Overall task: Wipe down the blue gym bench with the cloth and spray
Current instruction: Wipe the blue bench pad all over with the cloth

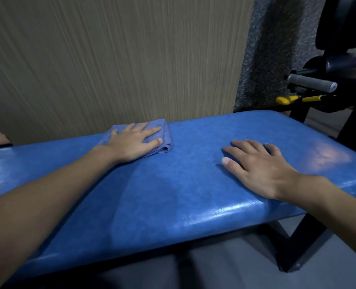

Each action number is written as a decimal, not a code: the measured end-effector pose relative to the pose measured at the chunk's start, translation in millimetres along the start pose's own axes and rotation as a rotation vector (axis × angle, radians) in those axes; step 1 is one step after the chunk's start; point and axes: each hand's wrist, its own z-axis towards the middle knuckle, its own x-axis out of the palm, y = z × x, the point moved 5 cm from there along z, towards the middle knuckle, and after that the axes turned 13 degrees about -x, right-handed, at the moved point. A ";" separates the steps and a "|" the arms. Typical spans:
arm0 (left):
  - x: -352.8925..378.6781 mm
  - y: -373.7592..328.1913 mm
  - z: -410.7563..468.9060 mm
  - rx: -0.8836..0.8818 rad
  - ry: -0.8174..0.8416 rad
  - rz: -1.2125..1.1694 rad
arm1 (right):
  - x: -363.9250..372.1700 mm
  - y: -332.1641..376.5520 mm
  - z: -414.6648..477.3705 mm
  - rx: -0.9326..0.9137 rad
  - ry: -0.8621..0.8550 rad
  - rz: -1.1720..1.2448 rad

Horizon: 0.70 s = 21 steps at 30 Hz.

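Faces the blue gym bench (193, 184), set lengthwise left to right across the view. Presses the left hand (133, 142) flat, fingers straight and slightly spread, on the folded blue cloth (165, 132) at the far edge of the pad, left of centre. Rests the right hand (260, 167) palm down, fingers spread, on bare vinyl nearer and further right, well apart from the cloth, holding nothing. Probably calls for a sweep rightward along the pad with the left hand, already on the cloth. No spray bottle or other container in view.
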 end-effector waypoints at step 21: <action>-7.2 31.1 12.7 -0.021 -0.021 -0.037 | 2.9 26.0 -0.4 -0.028 0.018 0.015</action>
